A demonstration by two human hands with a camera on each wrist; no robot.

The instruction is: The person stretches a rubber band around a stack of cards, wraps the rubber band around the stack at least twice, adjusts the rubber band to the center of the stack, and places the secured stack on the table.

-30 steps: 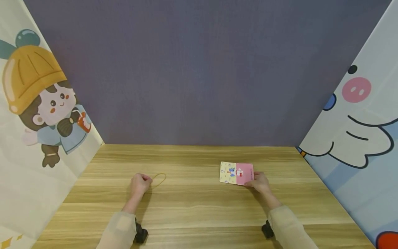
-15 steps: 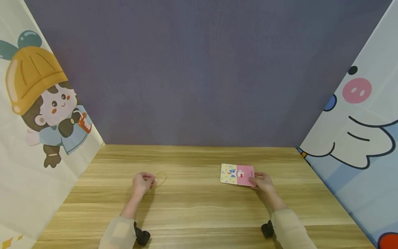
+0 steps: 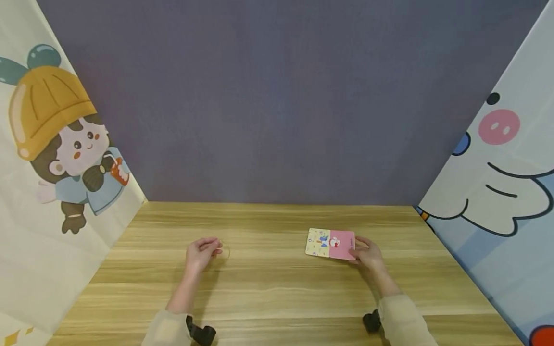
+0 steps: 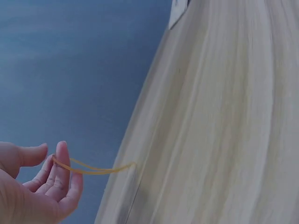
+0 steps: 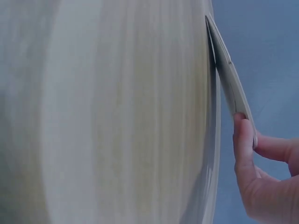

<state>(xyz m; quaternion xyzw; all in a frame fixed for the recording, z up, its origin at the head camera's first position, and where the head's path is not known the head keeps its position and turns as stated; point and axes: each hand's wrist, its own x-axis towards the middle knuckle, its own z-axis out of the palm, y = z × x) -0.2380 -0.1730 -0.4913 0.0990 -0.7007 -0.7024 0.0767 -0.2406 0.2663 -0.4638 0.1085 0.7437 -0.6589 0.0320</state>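
Note:
On the left, my left hand (image 3: 201, 254) holds a thin yellow rubber band (image 3: 228, 251) just over the table. The left wrist view shows the rubber band (image 4: 96, 171) hanging as a loop from the fingertips, with the thumb apart from the fingers. On the right, my right hand (image 3: 368, 254) pinches the right end of a small thin booklet (image 3: 331, 244), half pale yellow and half pink with cartoon prints. Edge-on in the right wrist view, the booklet (image 5: 230, 77) slants, its held end raised off the table and its far end close to it.
The wood-grain table (image 3: 268, 298) runs back to a dark grey-blue panel (image 3: 277, 105). Cartoon-printed sheets stand at the left (image 3: 26, 269) and right (image 3: 532, 259) sides. A black wrist camera (image 3: 202, 334) sits at the left sleeve, another wrist camera (image 3: 371, 321) at the right.
My left hand has shifted slightly right and turned, bringing the rubber band with it. The booklet's right end has lifted a little in my right hand, whose thumb now lies nearer its edge.

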